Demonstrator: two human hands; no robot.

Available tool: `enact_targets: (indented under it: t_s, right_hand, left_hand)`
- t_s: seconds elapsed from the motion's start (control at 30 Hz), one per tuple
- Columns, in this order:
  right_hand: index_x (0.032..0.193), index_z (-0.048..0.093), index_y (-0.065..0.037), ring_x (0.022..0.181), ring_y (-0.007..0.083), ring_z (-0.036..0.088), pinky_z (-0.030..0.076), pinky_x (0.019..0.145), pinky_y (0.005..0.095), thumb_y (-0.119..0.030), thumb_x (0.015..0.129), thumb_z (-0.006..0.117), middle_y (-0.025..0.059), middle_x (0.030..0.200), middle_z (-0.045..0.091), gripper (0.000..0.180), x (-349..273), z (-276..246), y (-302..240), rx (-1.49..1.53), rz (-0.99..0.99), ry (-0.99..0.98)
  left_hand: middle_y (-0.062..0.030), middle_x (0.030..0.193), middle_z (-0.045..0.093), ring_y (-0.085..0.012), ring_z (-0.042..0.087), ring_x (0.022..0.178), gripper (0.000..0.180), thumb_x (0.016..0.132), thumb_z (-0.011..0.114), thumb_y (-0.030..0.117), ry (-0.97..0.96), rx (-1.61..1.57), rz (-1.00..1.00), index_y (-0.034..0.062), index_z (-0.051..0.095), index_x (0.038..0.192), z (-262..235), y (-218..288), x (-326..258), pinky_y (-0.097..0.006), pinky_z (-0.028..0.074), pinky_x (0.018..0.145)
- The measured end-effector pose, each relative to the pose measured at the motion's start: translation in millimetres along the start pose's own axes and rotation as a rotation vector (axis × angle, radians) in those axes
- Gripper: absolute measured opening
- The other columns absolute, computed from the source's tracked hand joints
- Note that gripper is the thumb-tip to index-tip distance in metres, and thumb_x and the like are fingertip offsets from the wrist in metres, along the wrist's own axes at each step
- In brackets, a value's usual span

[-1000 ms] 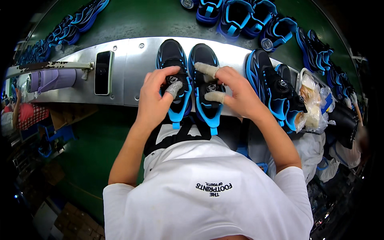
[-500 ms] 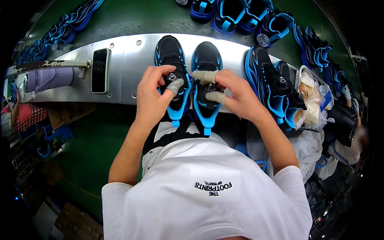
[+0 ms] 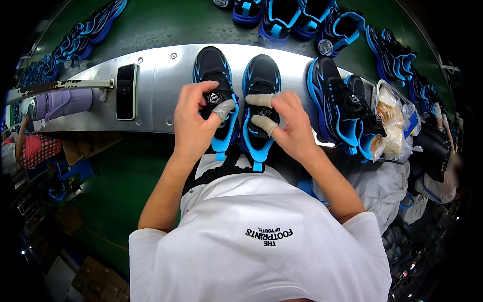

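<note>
Two black-and-blue sneakers lie side by side, toes away from me: a left sneaker and a right sneaker. Each has a round black lacing dial on its tongue. My left hand has finger and thumb closed around the left sneaker's dial; a grey wrap covers the thumb tip. Around the right sneaker's dial, my right hand holds a finger and thumb, both in pale finger covers. The dial face shows between them. Blue heel loops point toward my waist.
More sneakers stand close on the right, beside a tray of plastic-wrapped items. A phone and a purple bottle are on the metal ledge to the left. Beyond it, a green surface carries several sneakers.
My right thumb has swung left beside the right dial, and the finger has shifted slightly. My left hand keeps its place at the left dial. The view has shifted a little.
</note>
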State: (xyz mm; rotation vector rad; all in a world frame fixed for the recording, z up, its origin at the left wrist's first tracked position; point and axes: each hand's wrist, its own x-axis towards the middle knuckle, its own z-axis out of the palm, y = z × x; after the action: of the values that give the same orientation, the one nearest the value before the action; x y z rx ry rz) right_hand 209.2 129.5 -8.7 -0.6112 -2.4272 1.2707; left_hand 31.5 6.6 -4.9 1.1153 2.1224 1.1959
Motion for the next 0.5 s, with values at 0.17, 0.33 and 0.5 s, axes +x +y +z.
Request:
enact_targets:
  t_s: [0.17, 0.33, 0.5]
  right_hand:
    - [0.128, 0.061, -0.011, 0.103, 0.0289, 0.056, 0.042, 0.094, 0.0367, -0.019, 0.080, 0.075, 0.0115, 0.112, 0.064, 0.051, 5.9, -9.5, -3.5, 0.065, 0.097, -0.003]
    - [0.138, 0.051, -0.010, 0.118, 0.0332, 0.053, 0.040, 0.103, 0.0400, -0.019, 0.084, 0.071, 0.0160, 0.126, 0.059, 0.058, 51.5, -3.0, 17.7, 0.063, -0.006, 0.048]
    - [0.140, 0.047, -0.008, 0.120, 0.0380, 0.051, 0.040, 0.103, 0.0420, -0.019, 0.082, 0.072, 0.0202, 0.131, 0.056, 0.064, 100.9, 25.5, 39.4, -0.037, -0.112, -0.013]
  left_hand:
    - [-0.0045, 0.095, 0.056, -0.0161, 0.046, 0.077, 0.038, 0.073, 0.070, 0.001, -0.053, -0.081, -0.015, 0.0049, 0.064, 0.111, -1.5, -12.5, 6.1, -0.028, 0.043, 0.073]
    - [-0.0051, 0.096, 0.061, -0.0206, 0.053, 0.081, 0.035, 0.072, 0.067, -0.001, -0.050, -0.054, 0.064, 0.0055, 0.064, 0.106, -5.3, -4.9, 6.7, -0.030, 0.045, 0.077]
    - [-0.0029, 0.104, 0.064, -0.0121, 0.050, 0.091, 0.045, 0.078, 0.068, 0.001, -0.269, -0.197, 0.081, 0.0056, 0.061, 0.122, -8.5, -15.7, 14.1, -0.026, 0.041, 0.084]
